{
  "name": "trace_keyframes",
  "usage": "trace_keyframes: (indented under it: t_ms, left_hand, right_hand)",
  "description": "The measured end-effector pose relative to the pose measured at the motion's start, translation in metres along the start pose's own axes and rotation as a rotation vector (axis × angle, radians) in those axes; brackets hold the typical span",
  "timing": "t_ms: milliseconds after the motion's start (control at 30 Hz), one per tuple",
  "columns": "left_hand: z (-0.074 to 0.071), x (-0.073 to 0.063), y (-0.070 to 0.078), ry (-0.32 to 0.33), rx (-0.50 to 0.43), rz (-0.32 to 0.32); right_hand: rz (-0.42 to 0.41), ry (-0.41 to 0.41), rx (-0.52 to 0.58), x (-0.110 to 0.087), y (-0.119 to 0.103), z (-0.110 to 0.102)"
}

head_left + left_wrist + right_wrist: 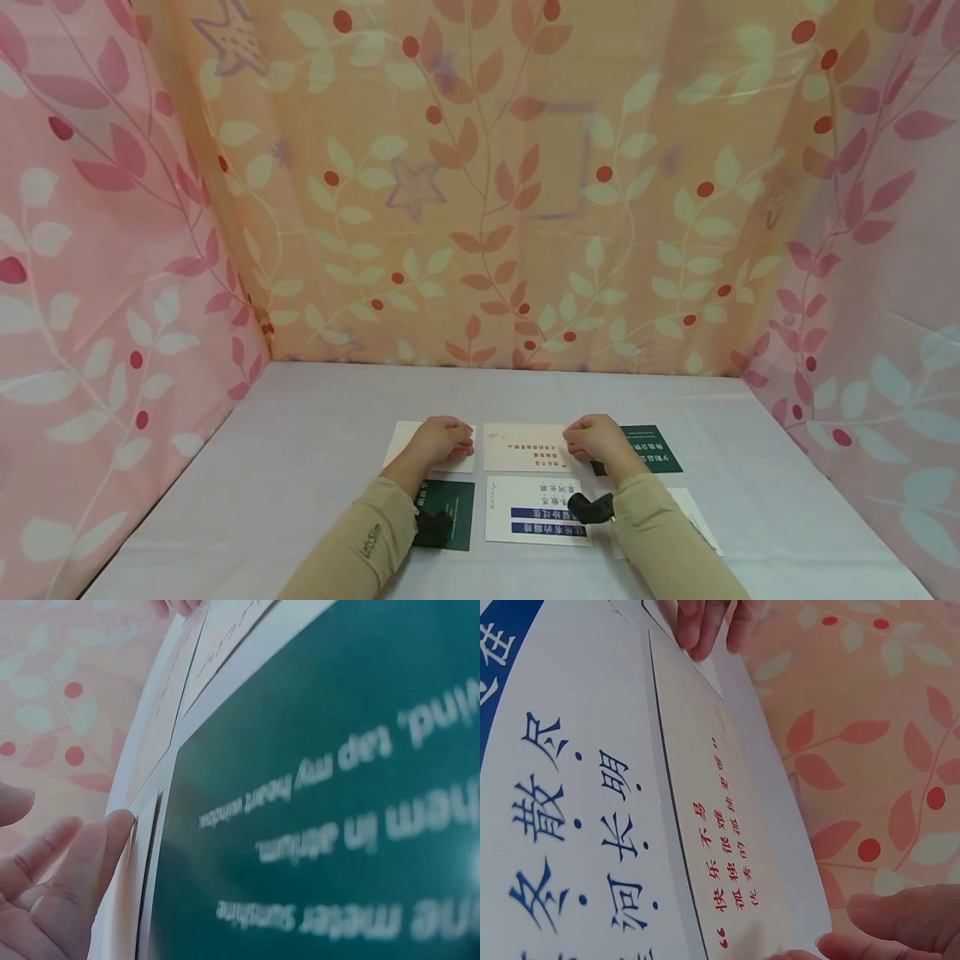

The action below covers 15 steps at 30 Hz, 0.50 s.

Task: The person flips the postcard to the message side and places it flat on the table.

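Several printed cards lie in two rows on the white table. My left hand (442, 442) is over the far left white card (402, 435); in the left wrist view its fingertips (118, 822) touch that card's edge, fingers mostly straight. My right hand (600, 442) is between the cream card with red writing (521, 458) and the far right green card (654, 450), partly covering both. In the right wrist view its fingers are relaxed near the cream card's end. In the near row are a green card (459, 521), a white card with blue bands (501, 500) and a white card (696, 521) partly under my right sleeve.
A white cloth covers the table (225, 467). Patterned curtains stand around it: an orange one (480, 275) at the back, a pink one (97, 275) on the left and another pink one (885, 292) on the right. Black wrist cameras sit at both cuffs.
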<state>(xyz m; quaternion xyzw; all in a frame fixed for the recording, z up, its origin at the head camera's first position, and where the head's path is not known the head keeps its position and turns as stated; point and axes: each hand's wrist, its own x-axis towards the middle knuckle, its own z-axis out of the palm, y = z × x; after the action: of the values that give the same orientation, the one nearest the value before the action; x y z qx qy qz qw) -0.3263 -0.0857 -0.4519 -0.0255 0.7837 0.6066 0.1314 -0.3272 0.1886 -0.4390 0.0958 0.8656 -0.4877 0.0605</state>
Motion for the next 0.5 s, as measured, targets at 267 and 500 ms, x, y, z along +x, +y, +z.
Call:
trace_keyframes:
  t_ms: [267, 500]
  left_hand:
    - [0.0038, 0.0, 0.0006, -0.002, 0.01, 0.005]
    - [0.0057, 0.0001, -0.0001, 0.013, -0.001, -0.001]
  right_hand:
    - [0.04, 0.005, 0.005, -0.0014, 0.0004, -0.0018]
    - [0.038, -0.001, 0.011, -0.0027, 0.0006, -0.0024]
